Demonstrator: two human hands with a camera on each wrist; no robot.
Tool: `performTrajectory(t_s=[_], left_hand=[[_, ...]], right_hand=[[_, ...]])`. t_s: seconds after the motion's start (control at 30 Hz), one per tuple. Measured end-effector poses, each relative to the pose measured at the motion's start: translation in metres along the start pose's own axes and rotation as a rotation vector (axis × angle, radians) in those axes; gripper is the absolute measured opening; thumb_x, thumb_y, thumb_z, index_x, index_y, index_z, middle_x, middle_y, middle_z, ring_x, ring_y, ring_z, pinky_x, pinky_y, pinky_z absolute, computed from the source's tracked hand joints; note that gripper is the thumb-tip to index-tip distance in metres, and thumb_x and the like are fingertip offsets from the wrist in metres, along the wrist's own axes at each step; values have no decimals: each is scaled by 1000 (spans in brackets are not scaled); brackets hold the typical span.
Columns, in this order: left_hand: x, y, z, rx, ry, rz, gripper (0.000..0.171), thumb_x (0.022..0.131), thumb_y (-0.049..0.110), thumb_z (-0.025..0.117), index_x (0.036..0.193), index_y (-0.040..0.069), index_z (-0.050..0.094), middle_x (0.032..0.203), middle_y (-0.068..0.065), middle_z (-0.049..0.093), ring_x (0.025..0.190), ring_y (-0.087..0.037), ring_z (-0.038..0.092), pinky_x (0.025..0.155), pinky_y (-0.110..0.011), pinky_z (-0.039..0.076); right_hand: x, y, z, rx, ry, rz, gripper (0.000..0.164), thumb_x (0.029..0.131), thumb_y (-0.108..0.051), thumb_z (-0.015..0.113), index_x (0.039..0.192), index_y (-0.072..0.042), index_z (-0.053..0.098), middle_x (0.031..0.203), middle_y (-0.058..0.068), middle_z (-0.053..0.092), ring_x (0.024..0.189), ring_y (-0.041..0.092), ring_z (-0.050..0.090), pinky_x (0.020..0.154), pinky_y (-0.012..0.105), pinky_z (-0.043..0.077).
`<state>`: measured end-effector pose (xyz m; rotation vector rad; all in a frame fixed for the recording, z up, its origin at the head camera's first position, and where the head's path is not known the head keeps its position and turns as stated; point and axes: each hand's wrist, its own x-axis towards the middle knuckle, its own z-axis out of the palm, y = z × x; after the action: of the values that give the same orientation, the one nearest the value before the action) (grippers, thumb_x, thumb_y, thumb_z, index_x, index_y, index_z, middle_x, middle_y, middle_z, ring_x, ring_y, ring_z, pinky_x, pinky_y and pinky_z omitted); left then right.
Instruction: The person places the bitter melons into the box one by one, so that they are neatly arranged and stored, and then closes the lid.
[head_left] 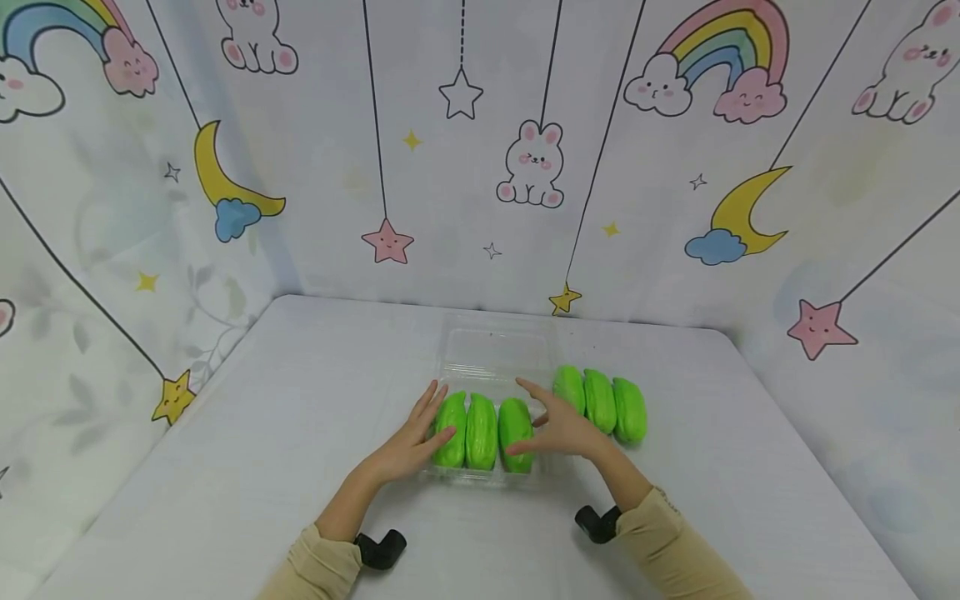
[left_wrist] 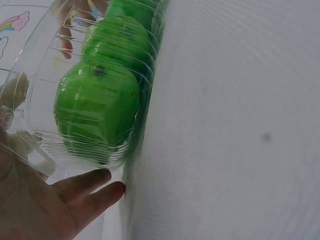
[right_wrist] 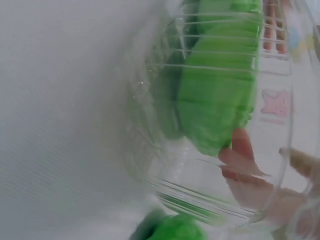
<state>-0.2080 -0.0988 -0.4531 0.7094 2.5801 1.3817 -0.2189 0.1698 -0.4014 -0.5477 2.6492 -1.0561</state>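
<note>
A clear plastic box [head_left: 480, 478] holds three bright green, oblong, ribbed vegetable-like pieces lying side by side. Along the box's left side lies my left hand [head_left: 411, 446], its fingers straight and its thumb reaching over the leftmost green piece [head_left: 452, 407]. The middle piece [head_left: 482, 433] sits close beside that one. A small gap separates it from the rightmost piece [head_left: 515, 421]. My right hand [head_left: 566, 427] is spread at the box's right side, thumb at this rightmost piece. In the right wrist view its fingertips [right_wrist: 242, 145] show through the plastic by the green piece's end.
The box's clear lid [head_left: 495, 350] lies folded back behind it. Three more green pieces [head_left: 600, 402] lie in a row on the white table [head_left: 337, 367], right of the box. A patterned cloth backdrop [head_left: 322, 167] stands around the table.
</note>
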Motion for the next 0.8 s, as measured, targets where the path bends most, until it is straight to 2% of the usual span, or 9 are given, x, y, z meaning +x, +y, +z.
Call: performTrajectory(t_s=[0.2,0.5,0.8], left_hand=[[-1,1,0,-13,-6,2,68,97,37,43,148,18,3,152,-2,-12,138,-30,-3,103,-59,17],[-1,2,-1,-14,-8,-3,68,97,36,43,148,19,3,152,-2,-11,138,-29,-3,102,-58,19],[-1,2,1,-10,9,-3,68,97,35,44,148,17,4,152,-5,-10,137,-31,-2,102,-59,20]], right_hand=[[-1,-2,-7,13,37,-10,107,60,-43,84,146,-21,24,139,22,33,102,33,57,72,41,50],[-4,-5,-20,106,77,-21,105,60,-38,85,145,-27,24,141,14,33,109,37,51,71,37,51],[-7,-1,-31,120,109,-64,103,60,-33,86,145,-26,26,140,15,36,108,35,52,74,33,52]])
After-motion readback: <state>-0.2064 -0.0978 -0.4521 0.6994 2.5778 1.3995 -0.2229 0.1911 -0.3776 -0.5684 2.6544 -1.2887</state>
